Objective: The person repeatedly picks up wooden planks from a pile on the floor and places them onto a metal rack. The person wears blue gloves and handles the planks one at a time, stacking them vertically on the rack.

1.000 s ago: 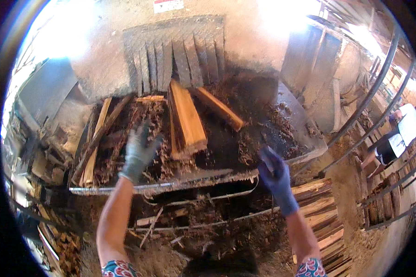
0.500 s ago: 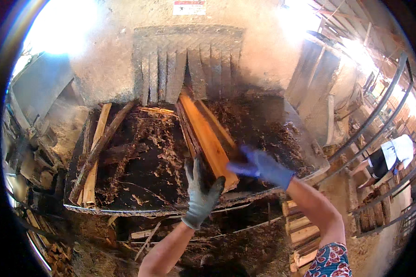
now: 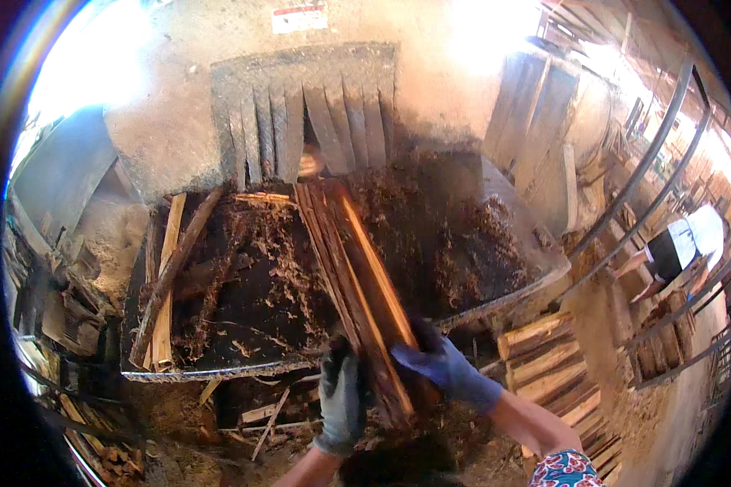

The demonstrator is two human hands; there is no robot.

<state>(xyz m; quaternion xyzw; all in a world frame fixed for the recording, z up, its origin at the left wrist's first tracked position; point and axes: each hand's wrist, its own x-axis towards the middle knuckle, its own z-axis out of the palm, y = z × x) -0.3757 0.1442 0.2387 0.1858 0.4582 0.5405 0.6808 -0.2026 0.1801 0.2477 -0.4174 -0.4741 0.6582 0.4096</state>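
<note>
A long bark-covered wooden slab [image 3: 339, 252] slopes from the strip curtain [image 3: 300, 134] down toward me. A bright orange sawn edge runs along its right side, and a narrower bark-edged strip seems to lie against its left. My left hand [image 3: 341, 402], in a grey-green glove, closes on the left side near the low end; its thumb is hidden. From the right, my right hand [image 3: 451, 369] in a blue glove grips the other side, fingers over the edge. The near end hangs past the front edge of the dark worktable [image 3: 260, 357].
Loose sticks [image 3: 166, 284] lie at the table's left, with bark scraps [image 3: 284, 260] across its middle. Below right stands a stack of sawn wood [image 3: 548, 365]. Curved metal bars [image 3: 650, 170] rise at the right; beyond them a person [image 3: 682, 247] bends over.
The slab has come toward me and now shows bark where a smooth orange face showed. My right hand has closed on its edge, and both hands are lower. The view has shifted slightly.
</note>
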